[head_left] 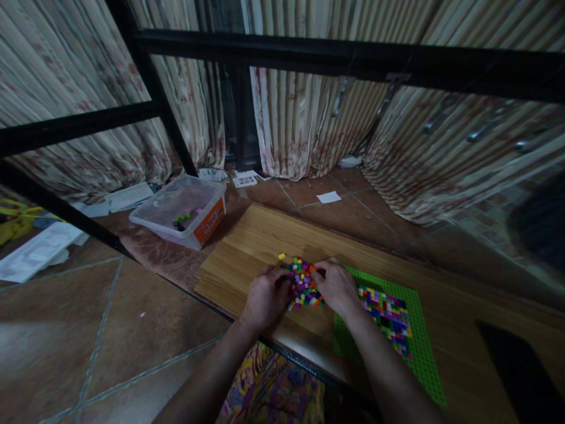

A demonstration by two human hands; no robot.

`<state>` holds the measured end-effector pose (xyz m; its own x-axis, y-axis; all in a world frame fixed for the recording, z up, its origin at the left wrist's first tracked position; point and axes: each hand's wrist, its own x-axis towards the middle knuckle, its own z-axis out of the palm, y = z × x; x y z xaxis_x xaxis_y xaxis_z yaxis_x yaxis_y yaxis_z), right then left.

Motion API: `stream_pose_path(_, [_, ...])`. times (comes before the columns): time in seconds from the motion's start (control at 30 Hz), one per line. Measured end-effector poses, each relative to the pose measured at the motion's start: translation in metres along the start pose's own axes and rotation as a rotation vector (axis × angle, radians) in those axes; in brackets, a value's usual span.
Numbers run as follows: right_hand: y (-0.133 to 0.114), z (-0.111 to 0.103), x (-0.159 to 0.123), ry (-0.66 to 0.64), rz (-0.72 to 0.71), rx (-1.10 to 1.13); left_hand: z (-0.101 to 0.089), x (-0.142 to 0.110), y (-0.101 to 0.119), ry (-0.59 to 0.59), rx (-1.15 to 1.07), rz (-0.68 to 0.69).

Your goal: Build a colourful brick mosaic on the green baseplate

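Observation:
A loose pile of small building bricks (303, 287) in many colours lies on the wooden board between my two hands. My left hand (265, 299) is at the pile's left side, fingers curled inward with their tips at the bricks. From the other side, my right hand (336, 287) reaches in with thumb and forefinger pinched beside orange and red bricks. Whatever either hand holds is too small to make out. Under my right forearm lies a green baseplate (426, 335), partly covered by a block of multicoloured bricks (392, 315). A single yellow brick (281, 256) sits apart, behind the pile.
A clear plastic box (161, 221) with an orange label and a few bricks inside stands at the left. The wooden board (260, 229) carries a dark flat object (521, 365) at right. Black metal bars (309, 47) cross ahead, before striped curtains (300, 129).

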<state>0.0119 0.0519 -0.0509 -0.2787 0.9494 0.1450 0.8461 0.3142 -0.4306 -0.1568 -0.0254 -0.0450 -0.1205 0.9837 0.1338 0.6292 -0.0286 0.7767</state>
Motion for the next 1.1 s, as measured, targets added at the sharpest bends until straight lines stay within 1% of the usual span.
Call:
stream_pose_path(0.17, [-0.003, -0.001, 0.003, -0.063, 0.054, 0.114, 0.001, 0.001, -0.004, 0.044, -0.086, -0.01])
stream_pose_path(0.3, [-0.008, -0.007, -0.006, -0.077, 0.096, 0.315, 0.0, 0.001, 0.002, 0.071, -0.205, -0.038])
stream_pose_path(0.37, [-0.014, -0.012, -0.014, -0.071, 0.08, 0.442, -0.001, 0.0, 0.007, 0.038, -0.304, -0.063])
stream_pose_path(0.47, [-0.023, -0.021, -0.026, -0.093, 0.049, 0.653, -0.002, -0.002, 0.015, -0.053, -0.524, -0.123])
stream_pose_path(0.53, [-0.03, -0.025, -0.031, -0.103, 0.051, 0.788, -0.002, -0.003, 0.019, -0.092, -0.659, -0.159])
stream_pose_path(0.6, [-0.035, -0.028, -0.035, -0.091, 0.086, 0.907, -0.001, -0.005, 0.021, -0.091, -0.738, -0.18])
stream_pose_path(0.7, [-0.042, -0.029, -0.039, -0.082, 0.203, 1.062, 0.003, -0.007, 0.023, -0.067, -0.789, -0.206])
stream_pose_path(0.8, [-0.046, -0.028, -0.044, -0.119, 0.338, 1.127, 0.008, -0.011, 0.025, -0.039, -0.834, -0.24])
stream_pose_path(0.87, [-0.048, -0.026, -0.049, -0.128, 0.398, 1.162, 0.008, -0.014, 0.028, -0.022, -0.888, -0.276])
stream_pose_path(0.97, [-0.051, -0.024, -0.056, -0.113, 0.422, 1.233, 0.004, -0.019, 0.034, -0.034, -0.998, -0.374])
stream_pose_path(1.1, [-0.054, -0.023, -0.065, -0.099, 0.426, 1.278, -0.002, -0.026, 0.04, -0.114, -1.165, -0.494])
